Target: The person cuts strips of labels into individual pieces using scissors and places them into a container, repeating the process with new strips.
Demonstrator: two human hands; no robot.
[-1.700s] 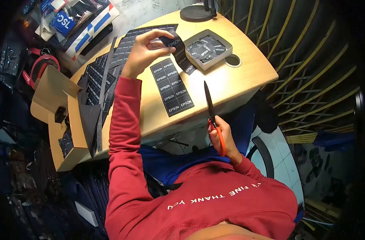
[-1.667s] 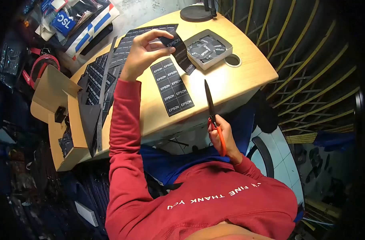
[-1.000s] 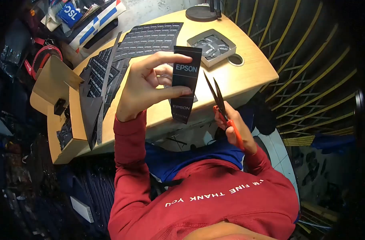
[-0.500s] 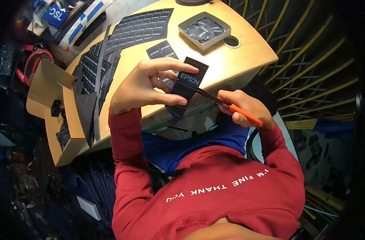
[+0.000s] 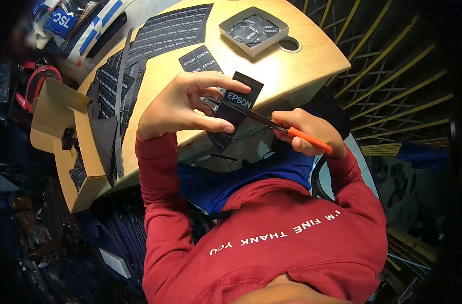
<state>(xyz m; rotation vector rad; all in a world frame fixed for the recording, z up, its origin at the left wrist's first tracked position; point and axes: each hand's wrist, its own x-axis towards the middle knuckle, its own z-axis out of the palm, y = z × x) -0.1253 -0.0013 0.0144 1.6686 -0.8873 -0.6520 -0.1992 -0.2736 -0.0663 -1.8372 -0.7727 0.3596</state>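
Between the thumb and fingers of my left hand [image 5: 182, 106] is a black label strip [image 5: 247, 86] printed EPSON in white. My right hand [image 5: 312, 130] is closed round the orange handles of a pair of scissors [image 5: 310, 140]. The blades lie across the label strip, just below the lettering, pointing towards my left hand. Part of the strip hangs below my left thumb. Behind my left hand, a small sheet of EPSON labels [image 5: 199, 60] rests on the table, partly covered by the hand.
An open box [image 5: 255, 48] of cut labels stands at the table's far side, beside a round hole [image 5: 290, 44]. Large label sheets [image 5: 172, 28] lie to the left, near a long metal ruler [image 5: 122, 96]. An open cardboard box [image 5: 84, 121] sits at the left edge.
The scissors have moved left, and their blades now reach further across the label strip under the lettering. My left hand keeps its grip. The view has shifted slightly.
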